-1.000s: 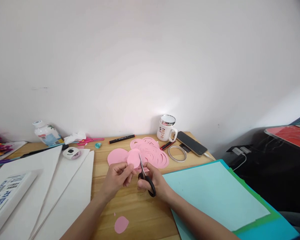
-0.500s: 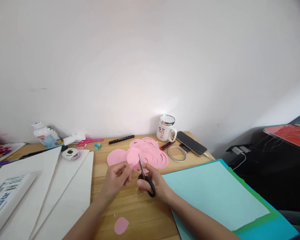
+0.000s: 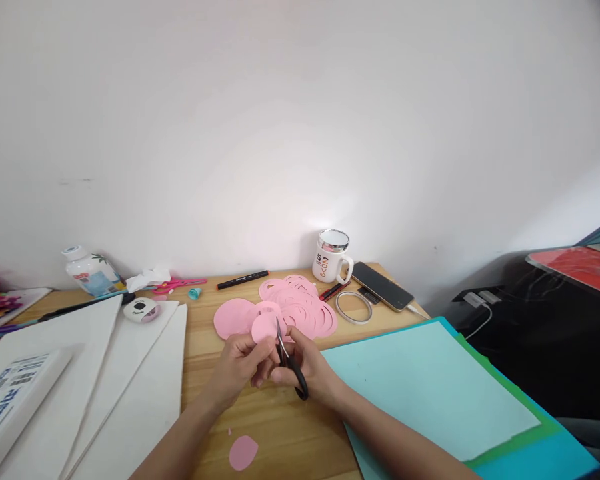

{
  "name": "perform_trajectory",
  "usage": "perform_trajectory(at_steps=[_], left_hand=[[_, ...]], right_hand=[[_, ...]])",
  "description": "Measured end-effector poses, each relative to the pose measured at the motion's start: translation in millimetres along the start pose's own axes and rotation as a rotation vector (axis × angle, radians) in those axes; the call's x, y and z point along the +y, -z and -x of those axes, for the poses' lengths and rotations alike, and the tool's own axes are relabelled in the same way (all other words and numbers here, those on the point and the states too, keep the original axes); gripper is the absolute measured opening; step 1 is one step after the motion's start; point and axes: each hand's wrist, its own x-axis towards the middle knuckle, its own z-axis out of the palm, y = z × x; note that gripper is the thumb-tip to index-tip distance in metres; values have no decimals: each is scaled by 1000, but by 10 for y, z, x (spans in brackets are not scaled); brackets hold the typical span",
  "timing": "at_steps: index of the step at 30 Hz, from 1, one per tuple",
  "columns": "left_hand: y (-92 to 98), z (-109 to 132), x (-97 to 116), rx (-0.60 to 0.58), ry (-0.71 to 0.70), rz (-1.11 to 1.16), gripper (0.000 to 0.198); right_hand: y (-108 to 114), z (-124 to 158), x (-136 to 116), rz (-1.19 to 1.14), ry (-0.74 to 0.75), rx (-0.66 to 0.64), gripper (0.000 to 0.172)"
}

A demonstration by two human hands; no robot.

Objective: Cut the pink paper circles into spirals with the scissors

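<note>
My left hand (image 3: 237, 368) pinches a small pink paper disc (image 3: 264, 326) and holds it up over the wooden desk (image 3: 275, 427). My right hand (image 3: 316, 372) grips black-handled scissors (image 3: 289, 360), whose blades meet the disc's right edge. Just behind the hands lies a heap of pink paper circles and cut-out rings (image 3: 290, 305). A small pink oval offcut (image 3: 243, 452) rests on the desk near its front edge.
Light blue and green paper sheets (image 3: 430, 393) lie at the right, white sheets (image 3: 105, 373) at the left. Along the back stand a mug (image 3: 331, 257), phone (image 3: 383, 286), tape ring (image 3: 354, 307), black marker (image 3: 243, 279), pink scissors (image 3: 177, 283) and a bottle (image 3: 90, 270).
Both hands have drawn closer together and slightly lower. The pink disc has turned in my left fingers and the scissor blades sit further into it.
</note>
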Motion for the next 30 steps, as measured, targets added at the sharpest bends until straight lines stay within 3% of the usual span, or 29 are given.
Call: perform_trajectory(at_steps=[13,30], left_hand=[[53,-21,-16,0,-62,-29,40],[94,-42,-13,126,-121,-3,37]], right_hand=[[53,5,48,35,-19,22,56],[61,13,54,77,-65,58,57]])
